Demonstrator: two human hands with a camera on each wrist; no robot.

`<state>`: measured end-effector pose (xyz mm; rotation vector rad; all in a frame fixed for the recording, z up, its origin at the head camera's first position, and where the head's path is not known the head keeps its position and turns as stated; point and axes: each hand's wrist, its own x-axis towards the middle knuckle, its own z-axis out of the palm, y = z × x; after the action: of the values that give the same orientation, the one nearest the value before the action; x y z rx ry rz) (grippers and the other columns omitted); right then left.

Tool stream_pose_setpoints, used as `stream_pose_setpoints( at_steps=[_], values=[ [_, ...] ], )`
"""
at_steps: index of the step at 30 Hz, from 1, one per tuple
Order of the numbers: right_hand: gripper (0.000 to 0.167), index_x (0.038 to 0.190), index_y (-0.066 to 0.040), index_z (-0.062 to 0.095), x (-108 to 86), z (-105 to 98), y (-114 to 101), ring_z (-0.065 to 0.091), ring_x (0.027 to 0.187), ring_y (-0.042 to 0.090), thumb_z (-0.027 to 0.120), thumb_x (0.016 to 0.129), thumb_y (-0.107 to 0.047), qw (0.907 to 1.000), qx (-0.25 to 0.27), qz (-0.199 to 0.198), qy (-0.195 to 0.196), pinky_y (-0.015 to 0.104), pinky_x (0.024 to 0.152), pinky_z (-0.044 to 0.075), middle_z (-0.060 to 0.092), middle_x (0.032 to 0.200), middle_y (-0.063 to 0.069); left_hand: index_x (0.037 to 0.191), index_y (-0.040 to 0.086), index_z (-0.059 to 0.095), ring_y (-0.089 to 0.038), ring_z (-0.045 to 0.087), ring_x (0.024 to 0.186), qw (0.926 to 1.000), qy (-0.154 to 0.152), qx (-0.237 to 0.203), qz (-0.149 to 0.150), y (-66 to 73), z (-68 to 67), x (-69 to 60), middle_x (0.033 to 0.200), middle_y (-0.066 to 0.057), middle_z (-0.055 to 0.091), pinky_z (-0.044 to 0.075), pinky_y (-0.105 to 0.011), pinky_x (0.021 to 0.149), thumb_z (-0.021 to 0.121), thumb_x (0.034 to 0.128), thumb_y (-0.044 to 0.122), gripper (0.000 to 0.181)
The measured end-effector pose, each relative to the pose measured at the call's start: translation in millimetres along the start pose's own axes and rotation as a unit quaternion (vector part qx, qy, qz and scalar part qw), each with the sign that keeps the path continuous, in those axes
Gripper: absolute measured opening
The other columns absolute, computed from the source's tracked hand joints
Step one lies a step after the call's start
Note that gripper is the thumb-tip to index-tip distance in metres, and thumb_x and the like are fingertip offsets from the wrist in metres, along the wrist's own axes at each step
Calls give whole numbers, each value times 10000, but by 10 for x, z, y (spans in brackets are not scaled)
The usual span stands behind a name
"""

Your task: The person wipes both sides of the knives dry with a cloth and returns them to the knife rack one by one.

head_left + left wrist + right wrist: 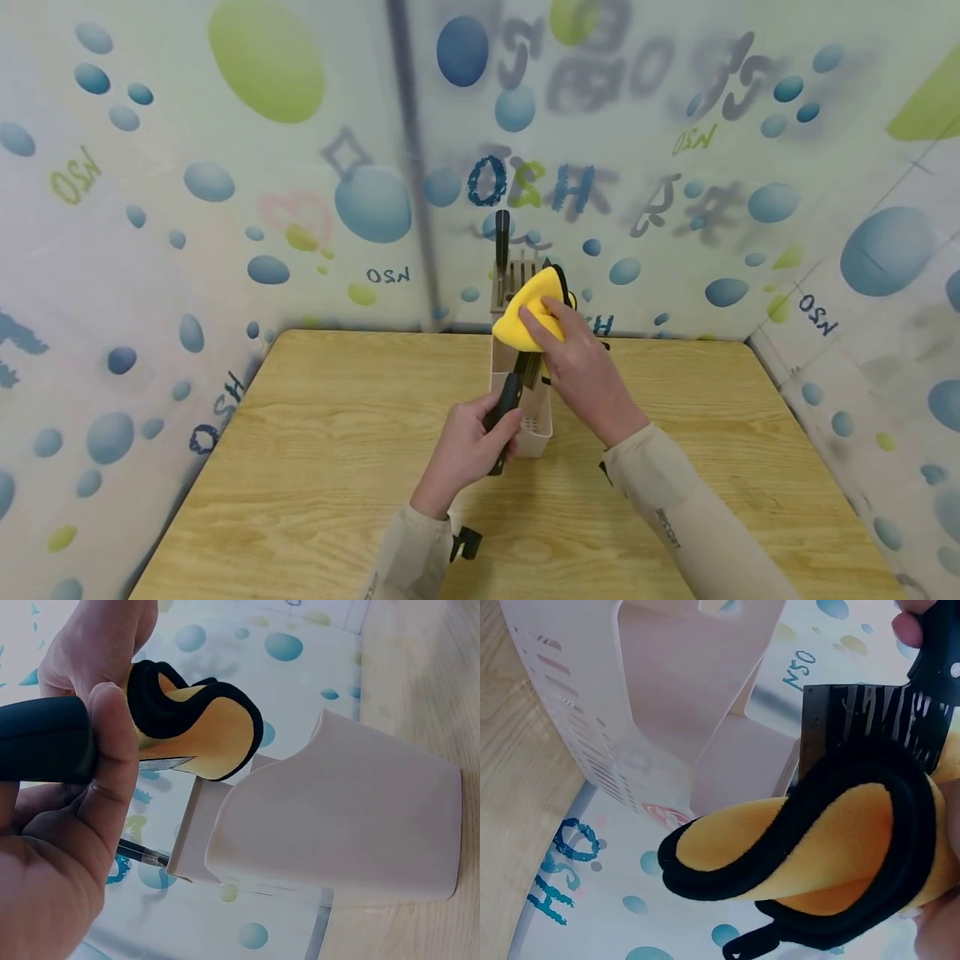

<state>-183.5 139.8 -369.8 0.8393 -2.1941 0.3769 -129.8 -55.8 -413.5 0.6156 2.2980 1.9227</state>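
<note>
My left hand (pixel 467 446) grips the black handle (pixel 510 398) of a wide-bladed knife, held up at a slant. My right hand (pixel 588 367) pinches a yellow cloth (pixel 525 321) with black edging, folded against the blade. The right wrist view shows the dark blade (pixel 855 712), with light streaks on it, partly behind the cloth (pixel 825 847). Behind both hands stands a pale knife holder (pixel 537 446), its slotted top holding another black-handled knife (pixel 502 237). The left wrist view has the holder's smooth side (pixel 345 817) next to the cloth (pixel 217 735).
The holder stands on a wooden table (pixel 360 417), close to its back edge. A wall (pixel 360 283) with blue and green spots rises behind, and similar walls flank both sides.
</note>
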Motion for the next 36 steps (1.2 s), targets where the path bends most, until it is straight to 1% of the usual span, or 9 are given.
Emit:
stream_pose_setpoints(
  at_steps=[6, 8, 13, 15, 18, 23, 26, 30, 36],
  values=[
    [609, 1435, -64, 567, 25, 27, 48, 586, 1195, 466, 739, 879, 116, 9999, -3, 109, 116, 529, 975, 552, 522, 1353, 309, 911, -20, 667, -186, 628, 529, 9999, 36, -46, 90, -14, 4, -6, 672, -65, 651, 552, -320, 503, 606, 1050, 130, 214],
    [612, 1443, -60, 562, 32, 28, 58, 579, 1211, 460, 733, 883, 117, 9998, 38, 184, 87, 527, 992, 542, 519, 1362, 307, 901, -2, 670, -188, 628, 531, 9999, 61, -61, 65, -15, 5, -7, 671, -60, 650, 551, -317, 503, 609, 1046, 115, 196],
    [606, 1456, -59, 553, 27, 34, 53, 576, 1220, 452, 721, 898, 106, 9996, 72, 288, -24, 514, 1001, 540, 517, 1380, 299, 887, 49, 674, -189, 638, 556, 9999, 88, -90, 56, -29, 0, -6, 683, -61, 660, 553, -306, 529, 614, 1056, 197, 232],
    [609, 1456, -60, 551, 22, 39, 40, 580, 1210, 456, 723, 896, 106, 9996, 75, 268, -22, 522, 991, 545, 519, 1378, 300, 894, 36, 677, -194, 656, 582, 9998, 90, -108, 112, -37, -3, -5, 701, -82, 675, 568, -312, 556, 611, 1060, 222, 258],
    [617, 1451, -63, 555, 14, 47, 17, 585, 1193, 462, 736, 885, 104, 9997, 94, 216, 25, 538, 966, 554, 524, 1374, 303, 907, 10, 679, -198, 688, 635, 9997, 106, -150, 165, -46, -8, -2, 749, -122, 695, 597, -326, 610, 607, 1061, 212, 264],
    [606, 1442, -70, 570, 1, 57, -26, 586, 1183, 454, 748, 885, 91, 9998, 120, 152, 40, 538, 962, 556, 530, 1370, 299, 960, -31, 676, -247, 734, 710, 9995, 134, -264, 119, -43, -21, 0, 828, -175, 710, 624, -343, 685, 599, 1062, 223, 284],
    [592, 1436, -69, 579, -5, 56, -54, 589, 1177, 455, 741, 890, 93, 9999, 116, 118, 33, 527, 967, 557, 533, 1366, 294, 1008, -43, 676, -274, 744, 732, 9993, 172, -315, 132, -39, -26, 0, 858, -192, 716, 626, -346, 700, 590, 1066, 222, 285],
    [603, 1428, -80, 590, -13, 55, -94, 599, 1172, 452, 748, 876, 103, 9999, 90, 64, 33, 513, 938, 574, 541, 1359, 281, 1046, -41, 676, -276, 748, 746, 9990, 235, -342, 146, -44, -32, 4, 881, -198, 719, 625, -336, 705, 574, 1075, 218, 280],
    [627, 1429, -107, 594, -47, 63, -154, 599, 1188, 436, 777, 861, 83, 9999, 77, 14, -111, 494, 952, 571, 533, 1366, 264, 1021, -41, 669, -282, 749, 743, 9987, 299, -408, 98, -29, -46, 9, 885, -213, 713, 625, -336, 701, 560, 1083, 235, 303]
  ],
)
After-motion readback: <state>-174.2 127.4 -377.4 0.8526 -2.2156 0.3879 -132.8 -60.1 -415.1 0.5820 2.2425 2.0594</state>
